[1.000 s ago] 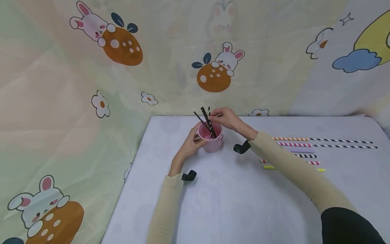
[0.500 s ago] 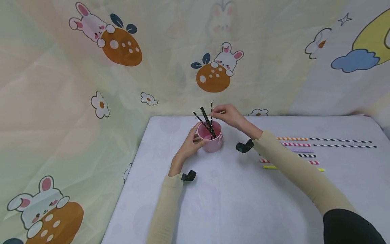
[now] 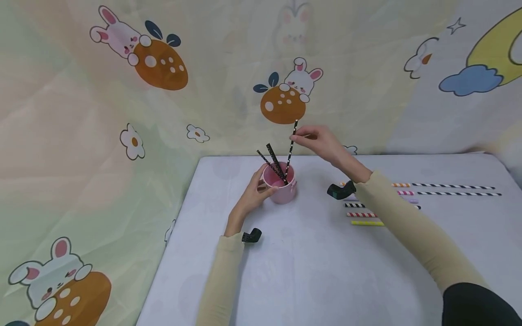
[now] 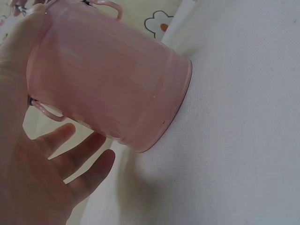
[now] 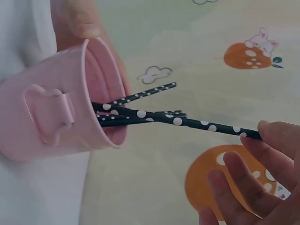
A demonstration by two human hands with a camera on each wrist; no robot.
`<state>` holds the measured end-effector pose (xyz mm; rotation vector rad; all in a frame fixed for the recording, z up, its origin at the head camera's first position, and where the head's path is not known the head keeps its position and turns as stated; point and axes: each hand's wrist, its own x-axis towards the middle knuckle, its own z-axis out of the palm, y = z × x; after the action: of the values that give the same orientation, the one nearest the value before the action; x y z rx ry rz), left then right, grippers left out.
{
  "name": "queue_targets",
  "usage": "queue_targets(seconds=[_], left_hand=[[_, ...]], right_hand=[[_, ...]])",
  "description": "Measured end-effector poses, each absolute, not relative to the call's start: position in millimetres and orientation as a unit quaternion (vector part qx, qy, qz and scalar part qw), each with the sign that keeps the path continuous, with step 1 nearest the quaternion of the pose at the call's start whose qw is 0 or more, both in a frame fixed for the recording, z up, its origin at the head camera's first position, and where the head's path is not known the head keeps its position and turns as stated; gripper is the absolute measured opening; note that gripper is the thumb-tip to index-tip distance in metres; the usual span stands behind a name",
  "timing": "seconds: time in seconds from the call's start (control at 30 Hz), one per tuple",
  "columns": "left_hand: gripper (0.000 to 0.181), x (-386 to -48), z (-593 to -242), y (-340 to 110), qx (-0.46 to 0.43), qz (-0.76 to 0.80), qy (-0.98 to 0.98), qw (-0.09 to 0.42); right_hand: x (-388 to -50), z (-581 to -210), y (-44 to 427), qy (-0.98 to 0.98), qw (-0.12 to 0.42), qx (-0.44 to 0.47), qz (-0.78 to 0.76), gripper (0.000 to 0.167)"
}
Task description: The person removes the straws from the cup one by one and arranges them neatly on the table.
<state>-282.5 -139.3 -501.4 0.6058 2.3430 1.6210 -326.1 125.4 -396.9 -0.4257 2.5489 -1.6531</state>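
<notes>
At the table's back stands a pink bucket with small side handles. My left hand grips its rim from the left, thumb at the front; three of its fingers are spread beside the wall in the left wrist view. My right hand pinches the upper end of a black straw with white dots between thumb and index finger, its lower end still inside the bucket. Other black dotted straws lean left in the bucket.
On the right of the table lie several striped or plain straws, among them a yellow one and two long black-and-white ones, some partly covered by my right sleeve. A printed cloth hangs behind the table.
My right hand has moved up and to the right, drawing the pinched straw higher and tilting its top rightward. My left hand has kept its grip on the bucket.
</notes>
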Motion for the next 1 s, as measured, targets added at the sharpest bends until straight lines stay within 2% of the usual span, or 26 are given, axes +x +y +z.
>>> queue_targets(seconds=[0.2,0.43,0.67,1.0], left_hand=[[0.084,-281.5,-501.4,-140.4,0.191,0.546,0.807,0.122],[0.084,-281.9,-503.2,-140.9,0.184,0.550,0.805,0.124],[0.083,-282.3,-501.9,-141.4,0.189,0.554,0.802,0.121],[0.084,-284.1,-504.4,-140.1,0.189,0.549,0.804,0.124]], right_hand=[[-319.4,-383.9,142.9,0.829,0.004,-0.141,-0.542,0.039],[-303.8,-362.8,173.6,0.833,-0.035,-0.151,-0.531,0.031],[-281.7,-354.0,207.6,0.874,-0.031,-0.138,-0.466,0.031],[-242.2,-371.6,254.2,0.925,-0.007,-0.109,-0.364,0.038]])
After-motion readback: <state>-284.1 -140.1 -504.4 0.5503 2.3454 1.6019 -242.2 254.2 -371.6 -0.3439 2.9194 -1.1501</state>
